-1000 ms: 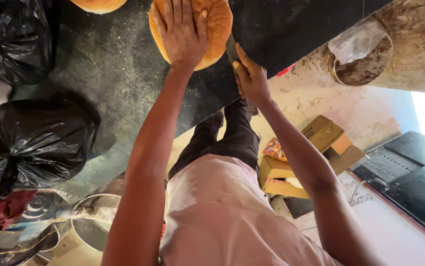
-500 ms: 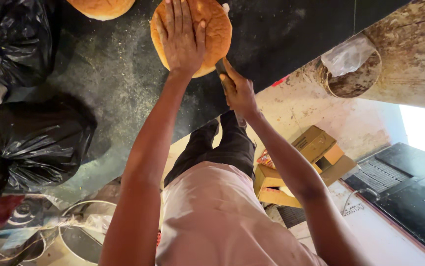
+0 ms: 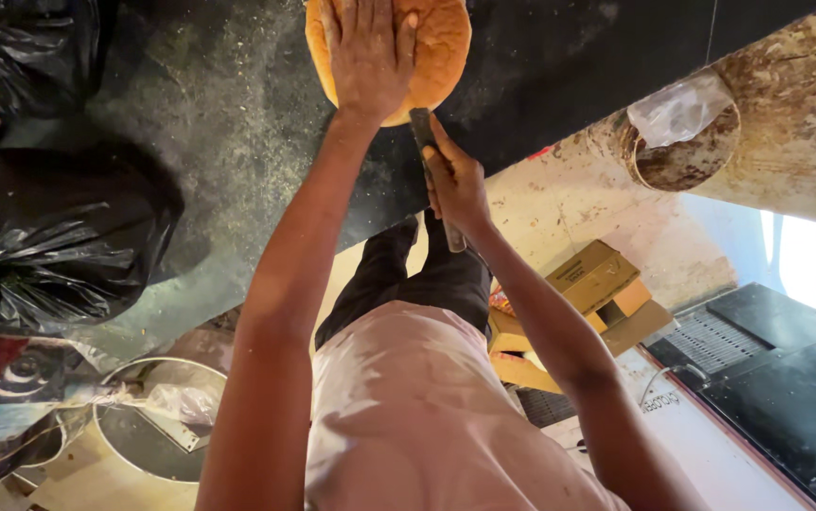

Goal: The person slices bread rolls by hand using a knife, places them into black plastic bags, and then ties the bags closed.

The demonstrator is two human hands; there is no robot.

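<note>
A round golden-brown bread loaf [image 3: 444,45] lies on a dark, crumb-dusted counter [image 3: 237,123] at the top of the view. My left hand [image 3: 367,57] rests flat on top of the loaf, fingers spread, pressing it down. My right hand [image 3: 455,185] grips a knife [image 3: 421,125] just below the loaf. The blade end touches the loaf's near edge, and the handle sticks out behind my palm. How far the blade is inside the bread is hidden by my left wrist.
Two tied black plastic bags [image 3: 48,246] [image 3: 20,47] sit on the counter's left. A round container with a clear plastic bag [image 3: 682,132] stands at right. Below are cardboard boxes [image 3: 597,279], a metal bowl [image 3: 157,426] and a black appliance [image 3: 786,378].
My right hand with the knife has moved up to the loaf's near edge. The second loaf at top left has slipped out of view as the camera shifted.
</note>
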